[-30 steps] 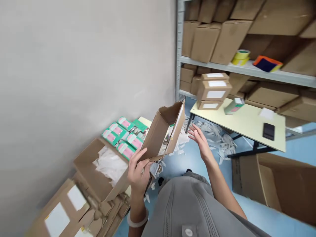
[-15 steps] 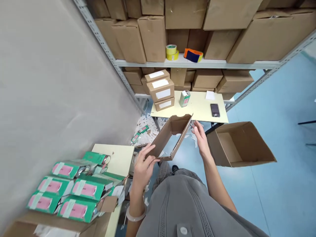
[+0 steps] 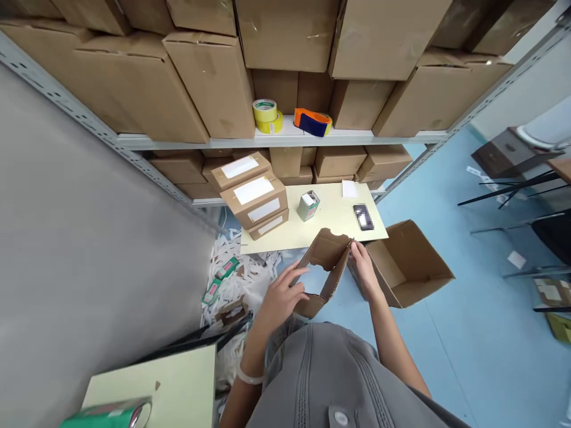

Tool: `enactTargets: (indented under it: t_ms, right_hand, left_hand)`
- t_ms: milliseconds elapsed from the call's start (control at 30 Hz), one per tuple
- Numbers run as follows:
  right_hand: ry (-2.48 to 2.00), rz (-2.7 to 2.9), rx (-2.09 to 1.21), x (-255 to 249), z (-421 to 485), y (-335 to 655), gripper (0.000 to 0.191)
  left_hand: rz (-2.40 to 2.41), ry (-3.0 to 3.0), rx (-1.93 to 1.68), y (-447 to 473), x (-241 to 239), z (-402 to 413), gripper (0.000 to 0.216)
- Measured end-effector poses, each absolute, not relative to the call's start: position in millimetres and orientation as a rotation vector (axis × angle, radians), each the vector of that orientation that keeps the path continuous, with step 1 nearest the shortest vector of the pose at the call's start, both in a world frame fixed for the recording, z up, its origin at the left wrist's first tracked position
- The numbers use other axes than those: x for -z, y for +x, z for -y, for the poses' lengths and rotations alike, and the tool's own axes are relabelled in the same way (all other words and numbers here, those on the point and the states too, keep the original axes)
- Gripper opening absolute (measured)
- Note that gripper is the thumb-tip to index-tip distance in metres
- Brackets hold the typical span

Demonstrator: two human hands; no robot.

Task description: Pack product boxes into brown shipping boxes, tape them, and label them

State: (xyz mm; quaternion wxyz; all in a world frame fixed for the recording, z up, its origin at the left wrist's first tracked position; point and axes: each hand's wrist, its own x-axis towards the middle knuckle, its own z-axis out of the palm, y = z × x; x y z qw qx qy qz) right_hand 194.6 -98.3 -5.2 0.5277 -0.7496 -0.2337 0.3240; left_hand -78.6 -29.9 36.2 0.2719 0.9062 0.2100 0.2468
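I hold a small unfolded cardboard box (image 3: pixel 328 261) in front of me, open at both ends. My left hand (image 3: pixel 283 294) grips its near lower corner, fingers curled over the edge. My right hand (image 3: pixel 363 267) touches the box's right wall, fingers closed against the cardboard. Beyond it is a pale yellow table (image 3: pixel 330 223) with three stacked labelled cartons (image 3: pixel 254 193), a small green-and-white packet (image 3: pixel 307 205), a white slip (image 3: pixel 349 189) and a black phone (image 3: pixel 363 216).
A large open carton (image 3: pixel 404 264) stands on the blue floor right of my hands. Paper scraps (image 3: pixel 232 273) litter the floor at left. Metal shelving (image 3: pixel 285 141) carries brown boxes, yellow tape rolls (image 3: pixel 266 114) and a tape dispenser (image 3: pixel 312 120). A second yellow table (image 3: pixel 178 386) is at lower left.
My view has swung right, from the wall and green packets toward the shelving and table. The box has dropped lower and my right hand has come onto its right wall.
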Motion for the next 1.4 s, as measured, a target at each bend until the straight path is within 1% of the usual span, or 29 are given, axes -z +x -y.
enactTargets:
  t_ms: [100, 233, 367, 500, 667, 800, 900, 1033, 1133, 1233, 1400]
  right_hand:
    - [-1.898, 0.565, -0.624, -9, 70, 209, 0.057]
    - [-1.967, 0.515, -0.558, -17, 48, 217, 0.048]
    - [-2.012, 0.514, -0.543, -1, 37, 223, 0.04]
    - [-2.051, 0.578, -0.524, 18, 23, 240, 0.038]
    - [-2.091, 0.612, -0.512, 29, 8, 262, 0.045]
    - [-2.113, 0.634, -0.603, 42, 4, 269, 0.046]
    - [-2.088, 0.676, -0.642, 53, 5, 273, 0.05]
    - [-2.036, 0.742, -0.663, 60, 8, 280, 0.059]
    - [-2.029, 0.751, -0.695, 57, 9, 283, 0.065]
    - [-2.037, 0.789, -0.716, 51, 8, 283, 0.066]
    - [-2.13, 0.891, -0.68, 41, 7, 284, 0.064]
  left_hand:
    - [-0.427, 2.443, -0.613, -64, -41, -23, 0.019]
    - [-0.282, 2.517, -0.485, -43, -41, -78, 0.017]
    - [-0.245, 2.565, -0.408, -19, -30, -114, 0.019]
    - [-0.37, 2.506, -0.382, 3, -5, -132, 0.021]
    - [-0.701, 2.422, -0.411, 23, 20, -137, 0.022]
    - [-0.759, 2.436, -0.414, 29, 25, -141, 0.029]
    - [-0.833, 2.415, -0.493, 28, 33, -134, 0.039]
    - [-1.021, 2.164, -0.644, 20, 55, -103, 0.055]
    - [-1.02, 2.043, -0.59, 16, 73, -76, 0.068]
    - [-0.984, 1.988, -0.467, 19, 82, -58, 0.079]
    - [-1.025, 1.931, -0.425, 33, 78, -56, 0.072]
